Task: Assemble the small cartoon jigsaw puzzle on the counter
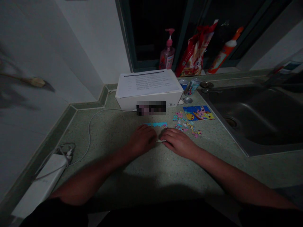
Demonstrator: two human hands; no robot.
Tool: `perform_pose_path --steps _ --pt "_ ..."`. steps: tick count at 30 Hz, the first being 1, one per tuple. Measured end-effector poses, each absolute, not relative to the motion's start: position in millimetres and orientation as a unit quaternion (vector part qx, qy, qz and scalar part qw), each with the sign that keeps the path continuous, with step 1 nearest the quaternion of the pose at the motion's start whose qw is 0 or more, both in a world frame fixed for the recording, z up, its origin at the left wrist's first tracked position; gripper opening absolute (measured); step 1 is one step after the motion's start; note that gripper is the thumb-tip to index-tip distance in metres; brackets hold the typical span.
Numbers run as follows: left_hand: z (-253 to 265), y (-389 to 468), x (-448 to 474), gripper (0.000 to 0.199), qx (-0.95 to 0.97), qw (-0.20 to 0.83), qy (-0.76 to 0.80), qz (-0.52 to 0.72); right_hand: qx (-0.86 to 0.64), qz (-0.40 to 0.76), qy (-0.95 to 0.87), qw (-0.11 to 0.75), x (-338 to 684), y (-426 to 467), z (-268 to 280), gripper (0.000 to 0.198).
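On the speckled green counter [146,176], a joined strip of light-blue jigsaw pieces [156,124] lies just beyond my hands. My left hand [144,137] rests at its left end with fingers curled; whatever is under them is hidden. From the right, my right hand [176,141] bends its fingers down onto a small pale jigsaw piece [163,140] in the gap between the hands. Loose jigsaw pieces [188,126] in several colours are scattered to the right of my right hand. Behind them lies a blue picture card [199,113] with cartoon figures.
A white box [148,88] with a printed sheet on top stands behind the strip. Cans [193,87] stand beside it, near a steel sink [251,116] on the right. A white cable [89,132] runs left to a power strip [50,170]. Bottles and a red bag line the window.
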State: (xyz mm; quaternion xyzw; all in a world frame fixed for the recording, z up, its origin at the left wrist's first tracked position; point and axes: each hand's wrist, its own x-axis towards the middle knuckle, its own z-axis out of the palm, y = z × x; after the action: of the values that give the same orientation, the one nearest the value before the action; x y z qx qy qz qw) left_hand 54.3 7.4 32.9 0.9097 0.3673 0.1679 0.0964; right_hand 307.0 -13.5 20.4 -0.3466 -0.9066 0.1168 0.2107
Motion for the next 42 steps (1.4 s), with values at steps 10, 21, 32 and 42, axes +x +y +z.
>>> perform_pose_path --steps 10,21,32,42 --pt "36 14 47 0.012 0.901 0.075 0.389 0.175 -0.355 0.080 -0.907 0.213 300 -15 18 0.018" --pt "32 16 46 0.013 0.905 0.071 0.379 0.179 -0.372 0.089 -0.900 0.206 289 -14 16 0.021" --pt "32 16 46 0.015 0.905 0.087 0.376 0.179 -0.370 0.107 -0.902 0.194 288 -15 20 0.024" --pt "37 15 47 0.015 0.908 0.107 0.370 0.165 -0.363 0.104 -0.904 0.200 291 -16 20 0.022"
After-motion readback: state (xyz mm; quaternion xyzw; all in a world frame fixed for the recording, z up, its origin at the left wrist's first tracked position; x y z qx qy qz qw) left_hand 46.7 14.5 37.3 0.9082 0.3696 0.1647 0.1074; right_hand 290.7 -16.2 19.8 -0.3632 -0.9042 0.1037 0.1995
